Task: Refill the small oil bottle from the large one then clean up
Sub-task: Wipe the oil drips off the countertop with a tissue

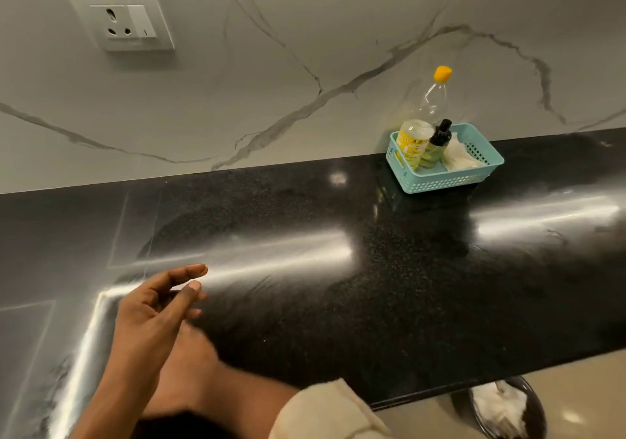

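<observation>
The large clear oil bottle with a yellow cap and yellow label stands in a teal plastic basket at the back right of the black counter. Beside it in the basket stands the small bottle with a black pump top and yellowish liquid, next to a crumpled white tissue. My left hand hovers over the counter's near left part, fingers relaxed and holding nothing. My right hand lies blurred just behind it, fingers hidden. Both hands are far from the basket.
A marble-look wall backs the counter, with a white socket plate at upper left. Below the counter's front edge at the lower right stands a dark bin with white tissue in it. The counter's front edge runs diagonally at the right.
</observation>
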Motion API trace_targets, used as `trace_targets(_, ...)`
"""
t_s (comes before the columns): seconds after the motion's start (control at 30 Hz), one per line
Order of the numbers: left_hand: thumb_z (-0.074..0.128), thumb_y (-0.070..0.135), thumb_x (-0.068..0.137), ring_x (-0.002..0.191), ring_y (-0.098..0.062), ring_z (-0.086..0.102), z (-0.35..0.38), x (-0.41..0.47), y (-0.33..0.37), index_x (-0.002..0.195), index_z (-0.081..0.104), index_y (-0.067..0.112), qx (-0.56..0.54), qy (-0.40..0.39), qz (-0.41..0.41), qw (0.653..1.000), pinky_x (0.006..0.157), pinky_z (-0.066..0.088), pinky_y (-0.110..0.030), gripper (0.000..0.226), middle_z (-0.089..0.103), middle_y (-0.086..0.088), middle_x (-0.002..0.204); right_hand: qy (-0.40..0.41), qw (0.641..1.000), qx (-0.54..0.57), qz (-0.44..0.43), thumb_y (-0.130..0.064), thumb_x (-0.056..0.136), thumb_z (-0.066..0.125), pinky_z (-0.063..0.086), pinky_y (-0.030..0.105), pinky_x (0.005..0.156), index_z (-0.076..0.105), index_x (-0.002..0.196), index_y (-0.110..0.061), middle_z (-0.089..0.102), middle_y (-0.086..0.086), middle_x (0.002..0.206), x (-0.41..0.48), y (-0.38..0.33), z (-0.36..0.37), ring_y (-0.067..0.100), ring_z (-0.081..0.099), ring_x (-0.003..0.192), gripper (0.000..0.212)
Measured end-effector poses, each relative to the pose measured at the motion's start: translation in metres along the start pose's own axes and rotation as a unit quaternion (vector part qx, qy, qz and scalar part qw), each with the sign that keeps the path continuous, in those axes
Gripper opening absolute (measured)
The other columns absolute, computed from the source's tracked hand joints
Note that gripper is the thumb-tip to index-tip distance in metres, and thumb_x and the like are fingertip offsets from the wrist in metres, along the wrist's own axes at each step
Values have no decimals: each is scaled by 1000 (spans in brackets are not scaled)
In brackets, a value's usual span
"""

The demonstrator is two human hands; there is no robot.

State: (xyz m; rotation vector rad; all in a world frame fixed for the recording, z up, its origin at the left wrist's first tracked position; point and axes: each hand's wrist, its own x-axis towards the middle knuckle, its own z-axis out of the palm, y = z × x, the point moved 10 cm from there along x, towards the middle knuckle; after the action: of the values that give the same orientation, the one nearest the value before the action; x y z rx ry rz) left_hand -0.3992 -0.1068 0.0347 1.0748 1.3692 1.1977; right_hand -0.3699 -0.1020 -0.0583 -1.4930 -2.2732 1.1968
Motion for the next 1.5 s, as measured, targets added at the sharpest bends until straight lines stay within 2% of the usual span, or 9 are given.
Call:
trace_targets(0.07,65,2,101,98,-26,76,-11,2,5,115,79,18,40,-4,2,999,70,64,-18,26,81,-2,118,12,997,-51,-55,-32,106,60,32,48,123,42,153,-4,49,22,154,-25,-8,12,32,44,143,58)
trace_targets(0.17,65,-2,100,89,-20,76,-13,-2,3,119,78,11,49,-16,3,999,68,62,-15,25,80,-9,116,94,986,-117,-75,-60,98,60,21,46,130,25,162,-20,40,15,163,-70,24,-11,30,33,152,83)
trace_targets(0.3,65,-1,101,96,-28,75,-10,-12,-8,117,78,14,52,-34,-10,998,66,63,-16,25,81,1,116,278,908,-212,231,-74,101,24,12,46,131,21,167,-22,33,7,170,-187,197,-149,29,27,158,84)
trace_targets(0.43,66,1,101,97,-31,76,11,-14,-19,112,79,22,57,-70,-18,996,65,63,-18,27,82,7,112,289,854,-183,392,-62,106,26,10,46,133,23,167,-16,27,8,173,-291,280,-172,24,20,161,76)
trace_targets(0.73,73,5,99,99,-25,79,151,-68,-43,109,81,37,88,-215,-42,972,88,65,-44,35,82,4,106,356,906,-10,231,-10,96,65,54,27,104,78,124,-22,78,-2,121,-295,196,-132,14,72,113,34)
trace_targets(0.87,78,22,97,104,-8,77,230,-118,-45,125,76,41,153,-315,-17,937,95,63,-42,35,81,15,115,386,837,317,224,5,92,69,65,34,87,80,102,-15,80,-2,102,-338,209,-140,14,77,98,25)
trace_targets(1.13,82,13,91,88,-10,81,404,-236,-49,106,85,26,201,-397,14,895,77,66,-32,21,84,10,95,508,716,410,247,5,93,72,64,27,87,83,98,-6,82,2,95,-524,277,-148,15,79,94,17)
trace_targets(1.33,85,0,84,74,-4,78,559,-335,-89,80,81,36,218,-446,9,868,69,60,-16,36,82,15,79,579,530,558,270,-7,102,65,66,37,84,77,120,-15,81,2,108,-670,388,-123,21,78,101,23)
trace_targets(1.5,80,-1,88,82,-8,80,651,-388,-152,95,86,24,253,-502,-15,827,79,66,-33,26,84,8,87,553,576,485,356,-1,95,73,65,33,76,83,107,-9,83,10,94,-747,468,-117,22,80,85,18)
